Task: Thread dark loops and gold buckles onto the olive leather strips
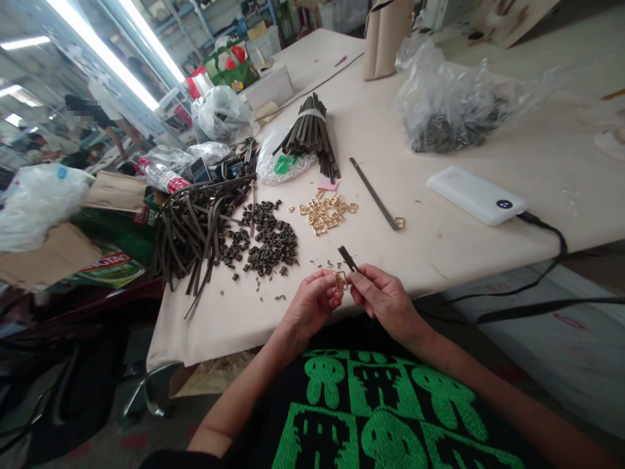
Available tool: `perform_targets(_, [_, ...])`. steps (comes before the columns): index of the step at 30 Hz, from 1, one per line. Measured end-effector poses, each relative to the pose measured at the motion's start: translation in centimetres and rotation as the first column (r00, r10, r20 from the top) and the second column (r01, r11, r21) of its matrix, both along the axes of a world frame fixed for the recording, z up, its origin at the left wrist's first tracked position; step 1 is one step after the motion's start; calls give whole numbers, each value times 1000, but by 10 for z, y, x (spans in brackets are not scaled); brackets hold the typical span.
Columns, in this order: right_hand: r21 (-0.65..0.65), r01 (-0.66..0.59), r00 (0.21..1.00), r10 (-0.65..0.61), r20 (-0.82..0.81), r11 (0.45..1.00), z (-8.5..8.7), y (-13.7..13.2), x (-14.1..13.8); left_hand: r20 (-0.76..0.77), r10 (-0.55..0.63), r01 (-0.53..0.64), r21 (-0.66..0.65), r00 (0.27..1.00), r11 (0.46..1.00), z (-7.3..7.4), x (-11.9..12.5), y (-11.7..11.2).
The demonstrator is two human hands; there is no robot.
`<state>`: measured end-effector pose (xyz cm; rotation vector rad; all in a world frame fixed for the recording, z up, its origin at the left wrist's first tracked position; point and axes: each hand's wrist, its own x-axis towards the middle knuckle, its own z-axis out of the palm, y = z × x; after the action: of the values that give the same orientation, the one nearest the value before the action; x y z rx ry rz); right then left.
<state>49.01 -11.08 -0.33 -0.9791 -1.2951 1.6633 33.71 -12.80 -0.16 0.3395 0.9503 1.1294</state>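
Observation:
Pinched in the fingers of my left hand (317, 296) is a small gold buckle (340, 281). My right hand (383, 296) grips a short dark strap (347, 258), whose end sticks up past the fingertips. Both hands are close together at the table's front edge, and the buckle sits between them. Beyond them lies a loose pile of gold buckles (326, 212). Left of that pile are many small dark strap loops (271, 241). A single long dark strap (374, 194) with a gold buckle (400, 223) at its near end rests to the right.
A bundle of dark straps (311, 130) lies at the back, and a heap of straps (190, 228) hangs over the left edge. A white power bank (476, 194) with a black cable (551, 238) and a clear plastic bag (449, 104) are on the right. A beige bag (388, 39) stands behind.

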Motion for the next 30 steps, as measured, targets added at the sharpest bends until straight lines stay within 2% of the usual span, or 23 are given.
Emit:
perform_targets(6, [-20,-15,999,16,42,1000,-3,-2,1,198,141,-116,-129,970,985,8,-3,-4])
perform_targets(10, [-14,-27,999,27,40,1000,-4,-2,0,357,175,-119,-173,918,978,12,-3,-6])
perform_targets(13, [-6,-35,999,35,33,999,-3,-2,-3,389,190,-122,-192,902,974,12,-2,-7])
perform_targets(17, [35,-22,999,20,34,999,2,-2,-9,261,224,-188,-157,939,970,8,1,-9])
perform_targets(21, [-13,-31,999,31,-4,999,3,-2,-16,89,237,-243,57,967,968,4,4,-12])
perform_targets(26, [-120,-79,989,63,-131,990,-1,-2,-17,-116,238,-195,294,964,936,1,6,-15])
perform_targets(30, [-109,-92,988,77,-132,990,-3,-2,-13,-279,263,-133,410,923,902,-1,5,-18])
